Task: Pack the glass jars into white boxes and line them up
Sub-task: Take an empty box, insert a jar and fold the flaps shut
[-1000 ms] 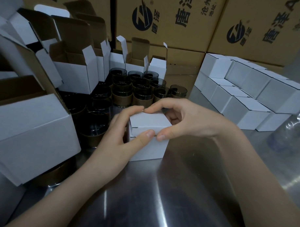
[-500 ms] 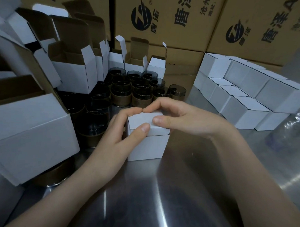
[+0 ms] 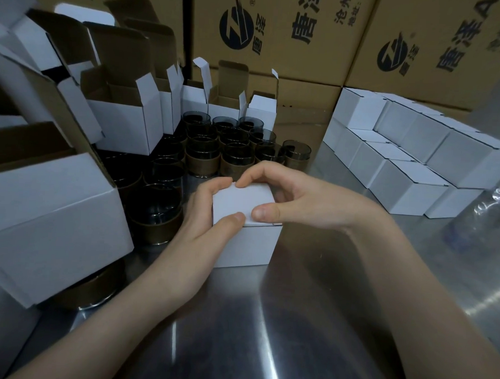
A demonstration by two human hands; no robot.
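While left hand and right hand pinch its lid corners, white box sits on table. Step: closing, seemingly near done. Next: carry to closed boxes, align flush

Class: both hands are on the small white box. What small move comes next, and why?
Probably slide the white box right, to the row of closed boxes: its lid looks flat and shut, and the left hand and right hand grip it.
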